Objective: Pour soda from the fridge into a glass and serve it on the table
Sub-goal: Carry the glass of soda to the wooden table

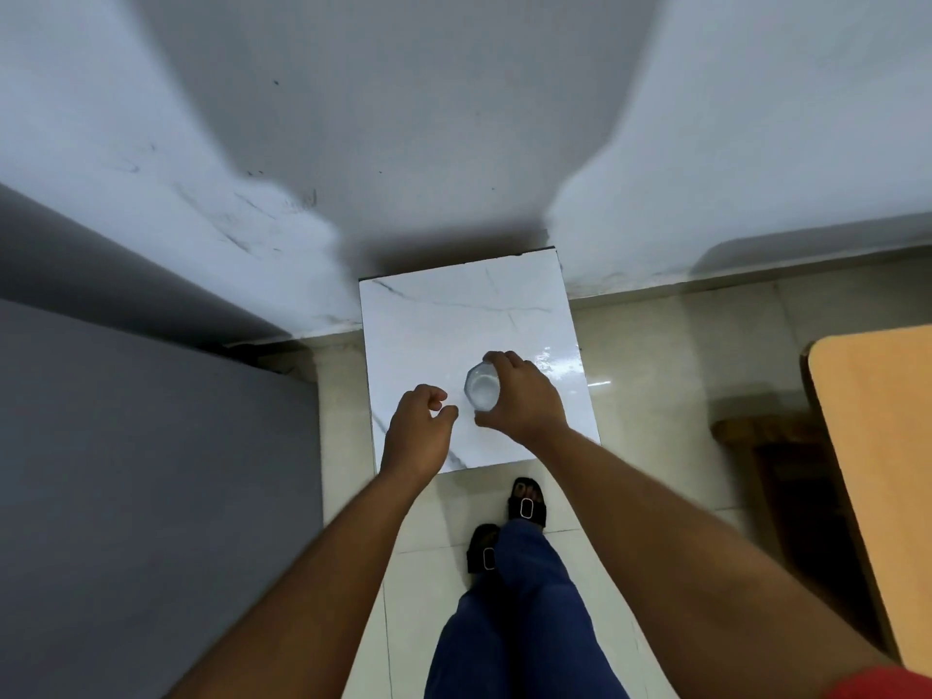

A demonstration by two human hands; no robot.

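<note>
Glass (pixel 481 393) stands upright on the marble top (pixel 433 320), gripped from its right by the right hand (pixel 524 396); left hand (pixel 421 428), loosely curled and empty, hovers just left.

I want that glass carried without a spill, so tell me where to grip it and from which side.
Grip the glass round its side wall, below the rim, coming from the right as the right hand does now, fingers curled round it. It stands upright on the white marble-look table with its mouth open upward, so a side hold keeps it level. The left hand holds nothing.
</note>
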